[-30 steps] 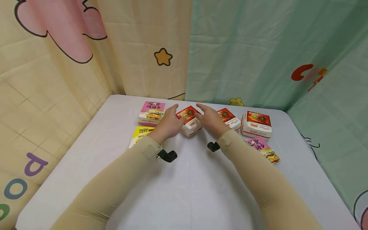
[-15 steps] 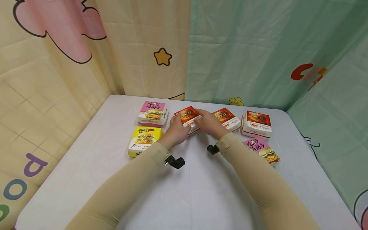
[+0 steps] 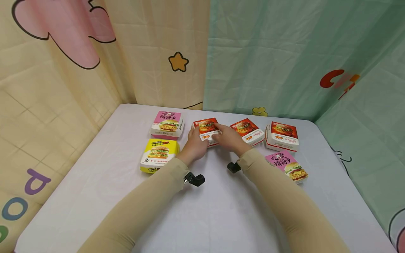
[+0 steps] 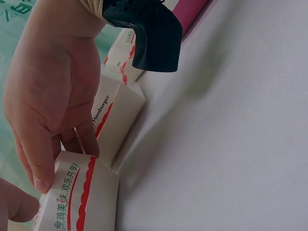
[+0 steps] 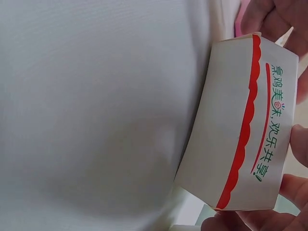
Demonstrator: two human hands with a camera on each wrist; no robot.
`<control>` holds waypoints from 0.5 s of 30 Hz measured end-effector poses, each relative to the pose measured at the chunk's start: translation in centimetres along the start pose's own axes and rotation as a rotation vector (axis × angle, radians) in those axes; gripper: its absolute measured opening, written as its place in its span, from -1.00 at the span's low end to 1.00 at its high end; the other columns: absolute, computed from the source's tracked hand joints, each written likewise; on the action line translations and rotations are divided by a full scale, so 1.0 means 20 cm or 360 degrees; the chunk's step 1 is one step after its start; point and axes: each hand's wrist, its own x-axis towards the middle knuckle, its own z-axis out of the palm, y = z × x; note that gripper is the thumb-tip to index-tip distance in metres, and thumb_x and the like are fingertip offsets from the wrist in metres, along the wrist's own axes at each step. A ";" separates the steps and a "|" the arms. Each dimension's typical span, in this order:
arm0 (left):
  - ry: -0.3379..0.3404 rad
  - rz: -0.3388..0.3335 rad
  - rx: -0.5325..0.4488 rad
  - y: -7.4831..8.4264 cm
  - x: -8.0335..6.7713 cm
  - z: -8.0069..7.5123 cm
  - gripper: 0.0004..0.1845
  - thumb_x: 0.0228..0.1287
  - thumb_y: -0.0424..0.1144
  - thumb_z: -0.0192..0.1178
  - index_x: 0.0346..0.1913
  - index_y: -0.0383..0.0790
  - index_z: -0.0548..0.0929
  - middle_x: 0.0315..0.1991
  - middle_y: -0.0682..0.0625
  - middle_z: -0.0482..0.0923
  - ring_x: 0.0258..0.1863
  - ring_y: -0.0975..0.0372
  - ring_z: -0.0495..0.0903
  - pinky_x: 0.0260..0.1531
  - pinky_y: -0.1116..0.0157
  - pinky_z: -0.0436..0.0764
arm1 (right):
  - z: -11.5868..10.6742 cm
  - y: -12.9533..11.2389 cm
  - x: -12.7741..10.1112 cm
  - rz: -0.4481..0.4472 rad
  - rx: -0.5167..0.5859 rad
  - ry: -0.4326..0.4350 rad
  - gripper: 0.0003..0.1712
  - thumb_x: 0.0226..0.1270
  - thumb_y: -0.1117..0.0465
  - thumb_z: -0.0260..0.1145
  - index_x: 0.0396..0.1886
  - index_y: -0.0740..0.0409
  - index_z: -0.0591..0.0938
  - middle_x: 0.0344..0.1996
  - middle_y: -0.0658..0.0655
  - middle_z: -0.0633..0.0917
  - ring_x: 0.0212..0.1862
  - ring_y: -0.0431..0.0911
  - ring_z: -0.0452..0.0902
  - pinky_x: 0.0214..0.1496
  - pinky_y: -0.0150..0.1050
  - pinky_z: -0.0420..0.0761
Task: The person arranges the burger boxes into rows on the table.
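Together, the left hand (image 3: 197, 144) and the right hand (image 3: 230, 137) grasp one red burger box (image 3: 207, 129), the left with curled fingers (image 4: 42, 159) on its left side, the right clasping its near right side. From the right wrist view, fingertips (image 5: 299, 144) press the box's white side wall, which bears a red wavy band and green print. That box sits on the white table (image 3: 209, 207), in the middle of the far row.

Taking the held box as the landmark: just to its left lies a pink-topped burger box (image 3: 167, 123), apart from it. Nearer the person and to the left sits a yellow burger box (image 3: 159, 154), close beside the left wrist. Immediately right of the held box stands a second red burger box (image 3: 247, 130), turned at an angle, partly behind the right hand. Farther right is a third red burger box (image 3: 282, 136). Right and nearer the person, another pink burger box (image 3: 287, 166) lies tilted beside the right forearm.

Both arms wear beige sleeves (image 3: 284, 203), each with a small black camera mount (image 3: 195, 179) at the wrist. Behind the table hang a yellow cartoon curtain (image 3: 95, 56) and a green curtain (image 3: 284, 56).
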 end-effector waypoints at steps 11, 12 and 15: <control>0.0070 -0.0004 -0.0103 -0.02 0.02 0.03 -0.25 0.64 -0.07 -0.05 0.72 -0.07 -0.06 0.74 -0.12 -0.15 0.66 -0.04 0.12 0.63 -0.07 0.17 | 0.01 -0.01 -0.03 0.0040 -0.0037 0.0016 -0.17 0.59 -0.07 0.24 0.70 0.05 0.20 0.61 0.22 0.36 0.61 0.16 0.27 0.63 0.13 0.31; 0.0072 -0.0001 -0.0113 -0.02 0.02 0.03 -0.26 0.65 -0.07 -0.06 0.72 -0.07 -0.06 0.74 -0.12 -0.15 0.67 -0.03 0.10 0.64 -0.07 0.15 | 0.02 -0.01 -0.03 0.0040 -0.0044 0.0019 -0.17 0.59 -0.07 0.25 0.70 0.05 0.20 0.60 0.22 0.36 0.61 0.16 0.27 0.63 0.12 0.31; 0.0079 0.0011 -0.0152 -0.03 0.03 0.04 -0.27 0.65 -0.07 -0.06 0.72 -0.07 -0.04 0.74 -0.11 -0.12 0.69 -0.02 0.06 0.65 -0.06 0.12 | 0.02 -0.01 -0.03 0.0045 -0.0064 0.0021 -0.16 0.59 -0.08 0.25 0.70 0.06 0.20 0.60 0.22 0.37 0.61 0.15 0.28 0.62 0.12 0.32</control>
